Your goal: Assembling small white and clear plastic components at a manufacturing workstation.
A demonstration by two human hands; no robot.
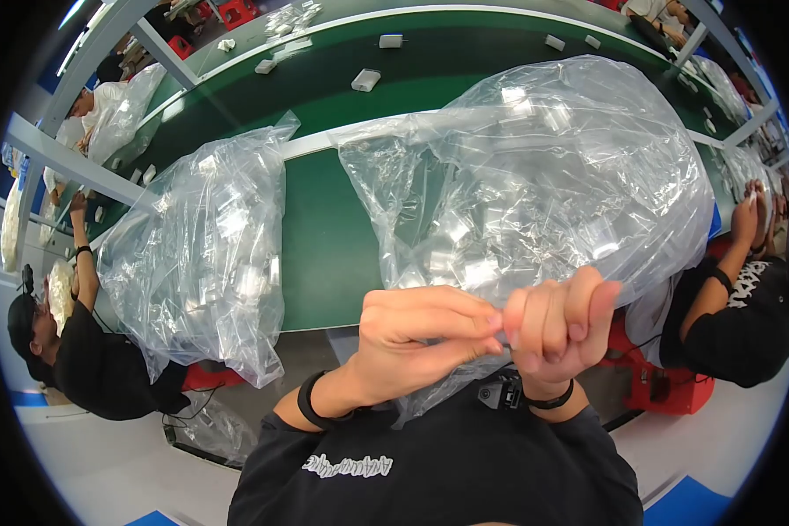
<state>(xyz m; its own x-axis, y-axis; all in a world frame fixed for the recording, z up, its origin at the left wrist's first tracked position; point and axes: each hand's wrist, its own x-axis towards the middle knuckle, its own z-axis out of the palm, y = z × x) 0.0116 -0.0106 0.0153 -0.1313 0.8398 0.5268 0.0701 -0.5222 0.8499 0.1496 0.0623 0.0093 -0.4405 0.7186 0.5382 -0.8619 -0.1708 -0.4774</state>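
Note:
A large clear plastic bag (543, 175) holding several small white packets is raised in front of me. My left hand (416, 337) and my right hand (557, 324) pinch its gathered neck together close to my chest, fingertips touching. Each wrist wears a black band. The bag's tail hangs down between my forearms.
A second full clear bag (206, 254) rests against the green conveyor table (324, 237) on my left. Small white packets (366, 80) lie scattered on the far belt. A seated person in black (96, 351) is at the left, another person (736, 316) at the right.

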